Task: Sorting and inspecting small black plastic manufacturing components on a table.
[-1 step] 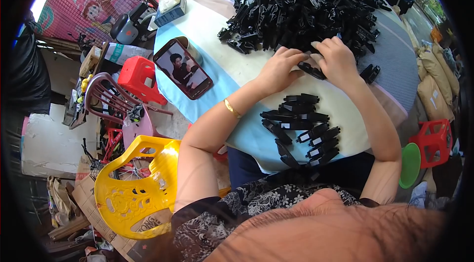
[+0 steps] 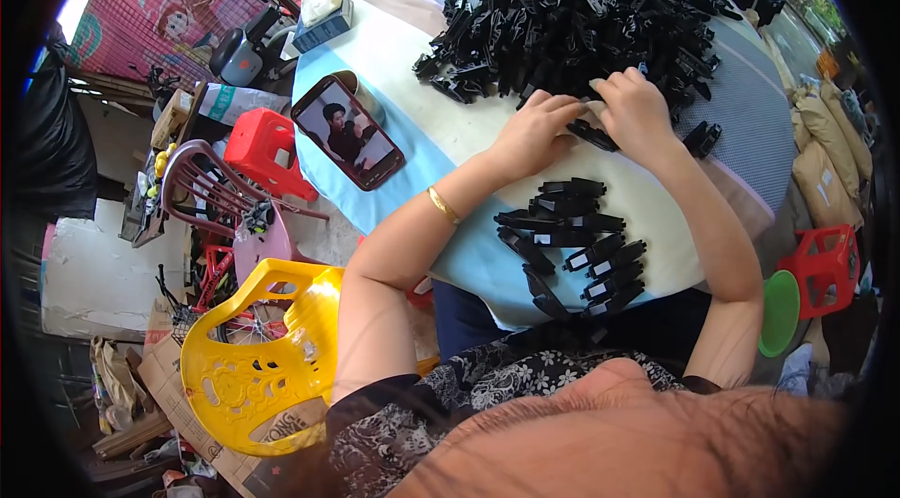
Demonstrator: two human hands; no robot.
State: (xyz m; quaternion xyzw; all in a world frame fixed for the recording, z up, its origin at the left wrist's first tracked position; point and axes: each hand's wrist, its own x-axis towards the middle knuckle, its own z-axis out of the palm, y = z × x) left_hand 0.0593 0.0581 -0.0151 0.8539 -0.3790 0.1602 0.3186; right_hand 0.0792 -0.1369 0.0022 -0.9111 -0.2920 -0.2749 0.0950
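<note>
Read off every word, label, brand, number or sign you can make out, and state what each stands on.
Flattened cardboard: large dark letters seen through the yellow chair; partly hidden, and I don't copy printed wording.
Phone: any on-screen text is too small to read.
White labels on the black parts: too small to read.
Blue box: no print legible.

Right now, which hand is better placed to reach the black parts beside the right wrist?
Probably the right hand: those black parts lie beside its wrist, while the left hand is farther away.
</note>
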